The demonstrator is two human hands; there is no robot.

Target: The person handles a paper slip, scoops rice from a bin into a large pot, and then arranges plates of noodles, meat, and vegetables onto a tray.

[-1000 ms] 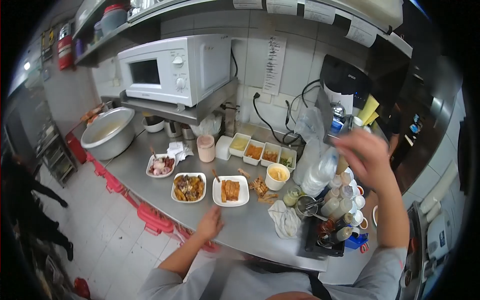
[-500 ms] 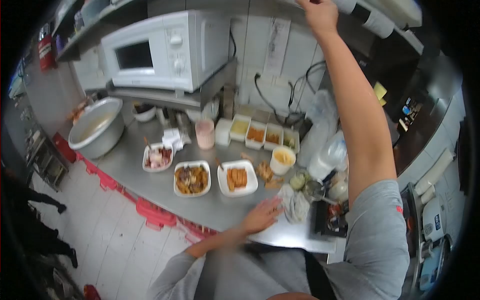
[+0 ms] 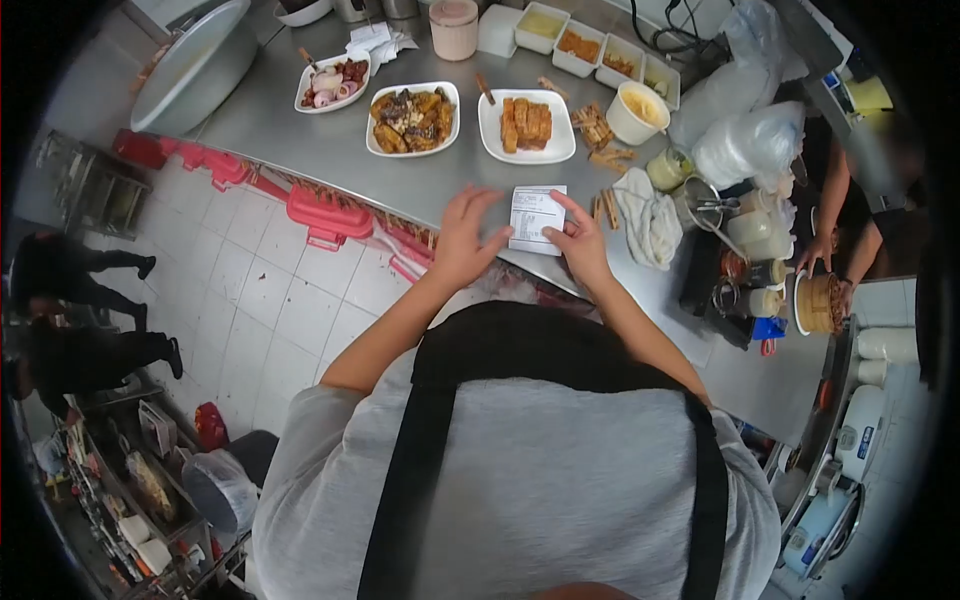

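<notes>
My right hand (image 3: 582, 238) pinches the right edge of a printed paper slip (image 3: 537, 220), which looks like a receipt, at the front of the steel counter. Just left of the slip is my left hand (image 3: 468, 238), open, fingers apart and slightly blurred, its thumb tip close to the paper's edge. Beyond the slip stands a white dish of browned, cut pieces (image 3: 526, 125) with a clothespin on its rim. Left of it is a dish of glazed chunks with a pale topping (image 3: 411, 120). Farther left, a smaller dish holds dark pieces and sliced onion (image 3: 334, 84).
Loose clothespins (image 3: 594, 127) and a white cloth (image 3: 648, 218) lie to the right, near jars (image 3: 668, 170). Topping containers (image 3: 578, 47) line the back. A large basin (image 3: 195, 70) stands far left. At right, another person's hands hold a round container (image 3: 818, 303).
My right hand has come down from the upper shelf and now holds the paper slip. My left hand has lifted from beside the cloth and moved left. The view has tilted downward.
</notes>
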